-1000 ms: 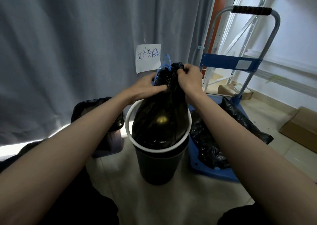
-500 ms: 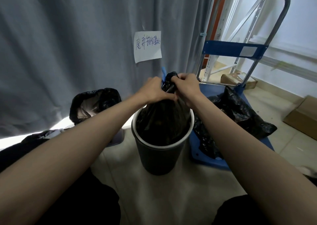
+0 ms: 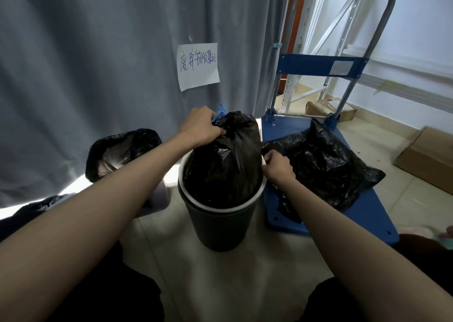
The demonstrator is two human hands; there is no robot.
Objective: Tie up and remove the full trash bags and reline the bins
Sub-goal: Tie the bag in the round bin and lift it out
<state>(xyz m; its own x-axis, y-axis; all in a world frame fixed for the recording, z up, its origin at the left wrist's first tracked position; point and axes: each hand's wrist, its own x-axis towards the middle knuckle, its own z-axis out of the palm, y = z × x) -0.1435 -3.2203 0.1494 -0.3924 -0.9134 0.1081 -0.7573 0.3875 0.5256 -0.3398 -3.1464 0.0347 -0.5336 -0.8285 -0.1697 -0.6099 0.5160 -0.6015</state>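
A full black trash bag stands in a round dark bin with a white rim ring, in the middle of the floor. My left hand grips the bag's gathered neck, where a blue drawstring sticks up. My right hand has its fingers curled at the bin's right rim, beside the bag; whether it pinches the rim ring I cannot tell. A second bin lined with a black bag stands to the left.
A blue platform trolley stands right of the bin with a black bag lying on it. A grey curtain with a paper note hangs behind. Cardboard boxes sit at the right by the wall.
My right hand has let go of the bag's neck and dropped to the bin's right rim. My left hand keeps hold of the neck. The view has moved closer.
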